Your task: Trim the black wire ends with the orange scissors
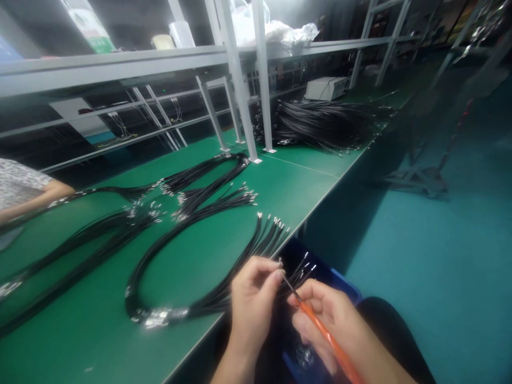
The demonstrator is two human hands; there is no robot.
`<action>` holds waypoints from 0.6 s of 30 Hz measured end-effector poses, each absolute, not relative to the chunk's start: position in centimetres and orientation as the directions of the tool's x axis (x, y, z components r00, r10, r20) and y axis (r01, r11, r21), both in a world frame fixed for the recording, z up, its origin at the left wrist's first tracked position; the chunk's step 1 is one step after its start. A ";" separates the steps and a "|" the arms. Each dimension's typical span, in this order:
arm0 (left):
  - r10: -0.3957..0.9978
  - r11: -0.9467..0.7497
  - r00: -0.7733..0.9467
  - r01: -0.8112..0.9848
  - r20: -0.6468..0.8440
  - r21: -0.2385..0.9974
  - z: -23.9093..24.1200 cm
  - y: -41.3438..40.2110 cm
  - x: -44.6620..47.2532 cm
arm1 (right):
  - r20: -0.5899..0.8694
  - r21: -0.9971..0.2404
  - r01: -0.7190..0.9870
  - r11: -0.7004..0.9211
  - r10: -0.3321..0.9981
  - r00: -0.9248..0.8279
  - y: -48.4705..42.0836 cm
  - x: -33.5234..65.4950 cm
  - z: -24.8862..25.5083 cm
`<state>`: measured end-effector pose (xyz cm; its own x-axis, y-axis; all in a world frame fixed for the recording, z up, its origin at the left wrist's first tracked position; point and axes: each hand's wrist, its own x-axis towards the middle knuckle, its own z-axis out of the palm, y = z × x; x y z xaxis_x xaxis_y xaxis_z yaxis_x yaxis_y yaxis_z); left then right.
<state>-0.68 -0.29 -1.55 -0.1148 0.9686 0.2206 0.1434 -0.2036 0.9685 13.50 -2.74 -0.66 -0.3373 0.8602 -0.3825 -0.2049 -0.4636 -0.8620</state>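
My left hand [253, 298] is closed at the table's front edge, pinching a small silvery cable end [280, 263] between thumb and fingertips. My right hand [326, 306] wraps around an orange-handled screwdriver-like tool [325, 332]. Its thin dark shaft slants up to the left, with the tip at my left fingertips; whether it touches the cable end cannot be made out. A bundle of black cables [216, 290] with metal ends fans out beside my left hand and curves back across the green table [192, 269]. Several loose cable ends [306, 266] stick out behind my hands.
Below my hands is a blue bin [346, 285] with small blurred pieces inside. More cable bundles [72, 245] lie to the left, near another person's arm [44, 197]. White shelf posts [244, 90] stand on the table; a large cable pile [324, 122] lies behind them.
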 end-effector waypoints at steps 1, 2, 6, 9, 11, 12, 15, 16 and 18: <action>0.965 -0.219 -0.111 0.155 0.237 0.963 -1.6 -0.3 -0.6 | -0.390 -0.865 -0.190 -0.464 0.860 -0.328 -2.7 13.4 -0.6; 0.963 -0.230 -0.104 0.167 0.249 0.959 -1.7 -0.2 -0.6 | -0.395 -0.870 -0.174 -0.461 0.864 -0.312 -2.6 13.3 -0.5; 0.961 -0.239 -0.088 0.209 0.262 0.948 -1.8 -0.2 -0.4 | -0.409 -0.878 -0.157 -0.453 0.878 -0.249 -2.2 12.9 0.2; 0.959 -0.245 -0.085 0.231 0.271 0.942 -1.9 -0.2 -0.4 | -0.429 -0.872 -0.151 -0.467 0.875 -0.225 -2.0 12.8 0.4; 0.958 -0.250 -0.081 0.237 0.275 0.939 -1.8 -0.2 -0.4 | -0.440 -0.869 -0.148 -0.472 0.874 -0.205 -1.9 12.8 0.3; 0.958 -0.251 -0.080 0.239 0.276 0.938 -1.8 -0.2 -0.4 | -0.444 -0.867 -0.150 -0.475 0.874 -0.198 -1.8 12.7 0.2; 0.957 -0.250 -0.083 0.245 0.277 0.937 -1.8 -0.2 -0.3 | -0.455 -0.862 -0.145 -0.485 0.868 -0.198 -1.7 12.8 -0.1; 0.957 -0.251 -0.084 0.249 0.279 0.936 -1.8 -0.2 -0.3 | -0.463 -0.859 -0.131 -0.494 0.861 -0.209 -1.7 12.8 -0.1; 0.956 -0.252 -0.081 0.261 0.281 0.932 -1.8 -0.2 -0.3 | -0.488 -0.852 -0.084 -0.517 0.842 -0.230 -1.7 12.9 0.0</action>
<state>-0.28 -0.17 -1.80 -0.0811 0.9561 0.2815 0.2607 -0.2522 0.9319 12.87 -1.71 -0.01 -0.2299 0.8418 -0.4885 -0.0845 -0.5173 -0.8516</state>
